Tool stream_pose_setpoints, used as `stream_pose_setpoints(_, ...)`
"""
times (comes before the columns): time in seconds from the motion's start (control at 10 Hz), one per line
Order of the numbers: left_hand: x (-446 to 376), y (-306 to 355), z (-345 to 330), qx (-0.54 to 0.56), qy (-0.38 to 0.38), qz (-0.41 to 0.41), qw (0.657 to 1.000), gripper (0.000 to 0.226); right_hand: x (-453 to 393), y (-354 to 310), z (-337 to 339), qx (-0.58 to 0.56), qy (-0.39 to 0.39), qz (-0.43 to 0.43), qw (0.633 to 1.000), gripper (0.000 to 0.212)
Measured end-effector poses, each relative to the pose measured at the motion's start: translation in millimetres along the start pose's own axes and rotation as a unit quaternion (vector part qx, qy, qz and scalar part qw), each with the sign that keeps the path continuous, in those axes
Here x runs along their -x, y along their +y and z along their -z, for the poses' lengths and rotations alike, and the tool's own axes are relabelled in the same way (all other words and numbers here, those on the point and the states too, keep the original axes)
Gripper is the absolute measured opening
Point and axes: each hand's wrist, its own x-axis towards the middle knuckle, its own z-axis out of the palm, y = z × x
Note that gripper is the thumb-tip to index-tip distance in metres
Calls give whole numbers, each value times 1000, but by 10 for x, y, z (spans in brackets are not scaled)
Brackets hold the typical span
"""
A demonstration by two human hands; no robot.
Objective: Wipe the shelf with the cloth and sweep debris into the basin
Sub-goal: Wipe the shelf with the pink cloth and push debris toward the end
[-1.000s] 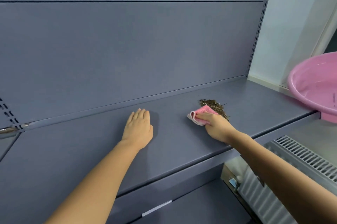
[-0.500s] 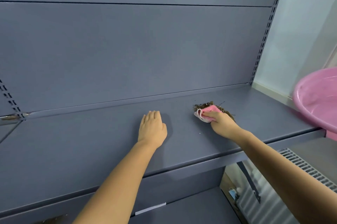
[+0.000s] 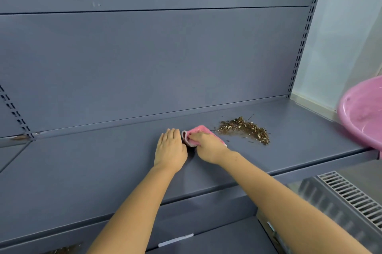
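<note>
My right hand (image 3: 208,147) has its grip curled around the pink cloth (image 3: 198,132), pressing it down on the grey shelf (image 3: 103,167). My left hand (image 3: 170,150) lies flat on the shelf, fingers straight and holding nothing, just beside the cloth's folded edge. The debris (image 3: 245,129), a brown heap of twigs and crumbs, sits on the shelf to the right of the cloth, apart from it. The pink basin (image 3: 359,117) is at the shelf's right end, its rim overhanging the shelf surface.
</note>
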Motion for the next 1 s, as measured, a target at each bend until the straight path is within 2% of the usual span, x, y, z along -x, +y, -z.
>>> stream_pose_setpoints(0.1, -8, -3, -15, -3, -1, 0, 1000, 51, -37, 186, 151, 17, 12, -33, 999, 52)
stream_pose_setpoints(0.2, 8, -5, -16, 0, 6, -1, 1000, 51, -24, 435, 309, 26, 33, -77, 996, 35)
stream_pose_setpoints(0.3, 4, -1, -15, 1, 7, -4, 1000, 51, -7, 556, 458, 15, 40, -118, 992, 35)
stream_pose_setpoints(0.4, -7, 3, -21, 2, 10, -7, 1000, 50, -69, 503, 489, -26, 67, -88, 994, 58)
stream_pose_setpoints(0.6, -27, -19, -27, 5, 11, -9, 1000, 50, -190, 3, 67, 11, -34, -10, 999, 38)
stream_pose_setpoints(0.7, -34, -18, -21, 1, 6, -10, 1000, 51, -234, 91, -6, 18, -9, -12, 1000, 31)
stream_pose_setpoints(1.0, -24, -23, -34, 8, 1, -11, 1000, 49, -106, 498, 432, 7, 31, -128, 991, 36)
